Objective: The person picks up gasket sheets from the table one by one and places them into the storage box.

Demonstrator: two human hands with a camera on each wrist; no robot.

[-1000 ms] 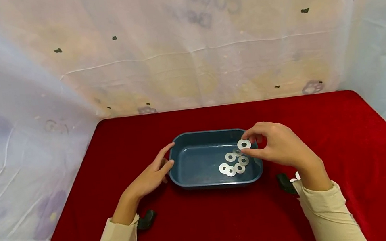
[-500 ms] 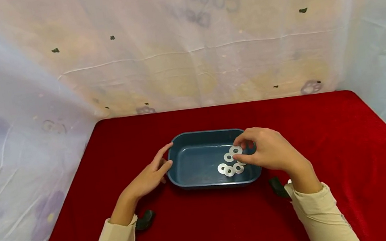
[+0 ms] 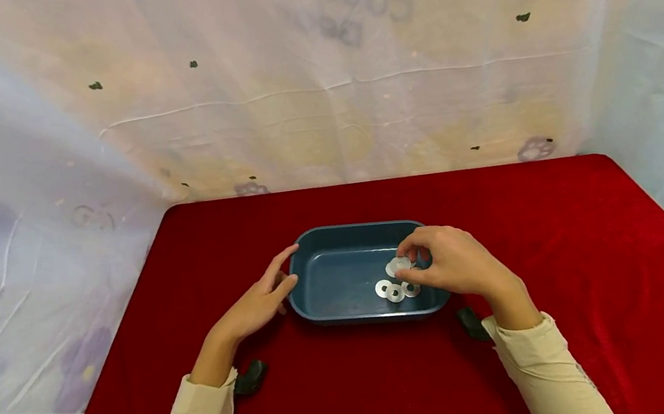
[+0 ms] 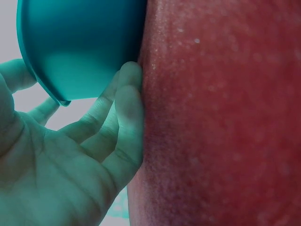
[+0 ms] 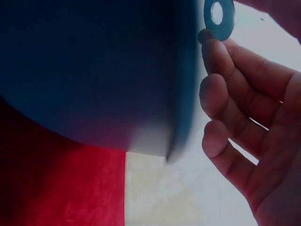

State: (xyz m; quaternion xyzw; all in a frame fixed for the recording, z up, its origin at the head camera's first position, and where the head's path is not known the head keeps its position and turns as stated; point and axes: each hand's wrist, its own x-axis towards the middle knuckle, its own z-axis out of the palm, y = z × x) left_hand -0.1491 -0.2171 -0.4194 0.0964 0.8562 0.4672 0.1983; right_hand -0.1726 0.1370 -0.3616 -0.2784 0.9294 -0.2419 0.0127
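Observation:
A dark blue rectangular tray sits on the red-covered table in the head view, with several flat metal washers lying in its right half. Between thumb and index finger, my right hand pinches one washer by its edge. That hand hovers over the tray's right end, partly covering the washers below. My left hand rests at the left end, its index fingertip and thumb touching the rim. In the left wrist view the fingers lie loosely bent beside the tray's outer wall.
Red velvety cloth covers the table around the tray. A pale printed curtain hangs behind and along both sides. Dark pieces, one by the left cuff and one by the right cuff, show near my wrists.
My right hand has moved left and lower over the tray with the pinched washer, which now overlaps the washers lying there. My left hand has stayed at the rim.

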